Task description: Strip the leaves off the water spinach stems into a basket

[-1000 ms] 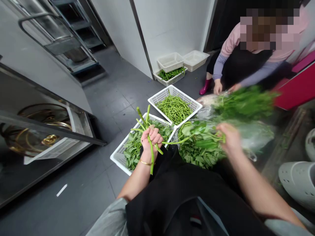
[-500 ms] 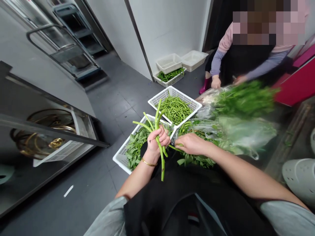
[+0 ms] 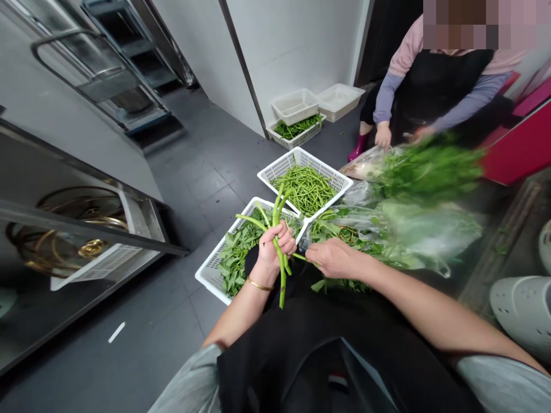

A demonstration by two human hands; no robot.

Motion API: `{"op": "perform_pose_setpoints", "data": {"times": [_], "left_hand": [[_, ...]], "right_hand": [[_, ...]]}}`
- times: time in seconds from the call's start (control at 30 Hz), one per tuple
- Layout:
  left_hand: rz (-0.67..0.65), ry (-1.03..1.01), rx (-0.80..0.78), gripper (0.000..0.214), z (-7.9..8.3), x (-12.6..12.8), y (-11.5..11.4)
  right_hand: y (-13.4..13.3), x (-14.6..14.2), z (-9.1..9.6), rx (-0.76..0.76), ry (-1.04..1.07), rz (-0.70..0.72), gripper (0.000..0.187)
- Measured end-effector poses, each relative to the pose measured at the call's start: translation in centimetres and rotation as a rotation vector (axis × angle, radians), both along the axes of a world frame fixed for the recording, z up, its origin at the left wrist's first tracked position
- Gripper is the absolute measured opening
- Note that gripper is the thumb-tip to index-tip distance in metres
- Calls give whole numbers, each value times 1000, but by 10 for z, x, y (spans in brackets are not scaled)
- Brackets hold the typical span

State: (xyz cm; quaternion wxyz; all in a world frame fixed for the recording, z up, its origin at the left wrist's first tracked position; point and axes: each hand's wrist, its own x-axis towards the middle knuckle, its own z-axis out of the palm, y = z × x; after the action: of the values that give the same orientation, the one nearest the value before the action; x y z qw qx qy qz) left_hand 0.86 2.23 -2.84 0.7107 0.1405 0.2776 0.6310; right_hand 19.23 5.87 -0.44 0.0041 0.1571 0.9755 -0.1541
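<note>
Left hand [image 3: 275, 248]: tight grip around a bunch of green stems [image 3: 280, 281], which sit over the front corner of a white basket [image 3: 207, 279] of leaves.
Right hand [image 3: 333, 258]: narrow pinch on a thin stem [image 3: 300, 257].
Behind: a second basket [image 3: 331, 179] holding green beans [image 3: 305, 189], touching the first.

The person's bare right hand [image 3: 336, 258] is drawing in from over the clear plastic bag [image 3: 430, 229] toward the left hand [image 3: 276, 246], pinching a thin green stem [image 3: 301, 257], and the bundle of long green stalks [image 3: 280, 269] is tilting more upright. Farther off, the co-worker in a lilac-sleeved top [image 3: 447, 97] is straightening up – a blurred bunch of leafy greens [image 3: 430, 169] is rising too.
</note>
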Motion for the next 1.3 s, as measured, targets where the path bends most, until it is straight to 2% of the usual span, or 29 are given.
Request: {"op": "perform_pose_setpoints", "data": {"times": [0.1, 0.17, 0.23, 0.33, 0.43, 0.5, 0.57, 0.6, 0.67, 0.73, 0.8, 0.9, 1.0, 1.07, 1.13, 1.23, 1.3], "left_hand": [[143, 21, -5, 33, 3, -23, -2], [255, 42, 10, 34, 7, -38, -3], [305, 67, 11, 35, 13, -44, -3], [277, 66, 29, 34, 22, -33, -1], [213, 35, 59, 33, 26, -15, 1], [210, 28, 64, 33, 25, -8, 1], [240, 34, 42, 34, 19, -8, -1], [261, 33, 17, 34, 13, -10, -2], [309, 9, -47, 36, -1, -14, -5], [336, -36, -102, 37, -18, -18, -9], [317, -79, -136, 38, -33, -21, -13], [312, -137, -152, 41, -43, -27, -22], [399, -165, -120, 40, -35, -49, -39], [482, -115, -81, 37, -23, -74, -59], [583, -16, -57, 30, -11, -101, -82], [710, 113, -120, 21, -2, -137, -113], [729, 157, -208, 19, -4, -153, -123]], "right_hand": [[-9, 41, 4, -43, -16, 32, 22], [-13, 68, 7, -85, -9, -56, 23], [-16, 79, 12, -66, 27, -197, 24], [-15, 55, 22, 1, 143, -313, 38], [-6, 9, 22, 16, 81, -239, 27], [4, -8, 15, -57, 51, -144, 21], [13, -4, 6, -212, 208, -172, 23], [17, 5, 0, -291, 347, -280, 26], [26, 31, -13, -390, 617, -633, 33], [34, 58, -26, -421, 684, -926, 36], [43, 76, -39, -435, 536, -987, 36], [58, 76, -48, -407, 326, -870, 35], [79, 45, -38, -336, 354, -817, 33], [95, 10, -27, -314, 411, -776, 32], [109, -37, -20, -294, 479, -659, 30], [117, -115, -27, -250, 508, -410, 27], [115, -162, -40, -242, 378, -280, 28]]}}
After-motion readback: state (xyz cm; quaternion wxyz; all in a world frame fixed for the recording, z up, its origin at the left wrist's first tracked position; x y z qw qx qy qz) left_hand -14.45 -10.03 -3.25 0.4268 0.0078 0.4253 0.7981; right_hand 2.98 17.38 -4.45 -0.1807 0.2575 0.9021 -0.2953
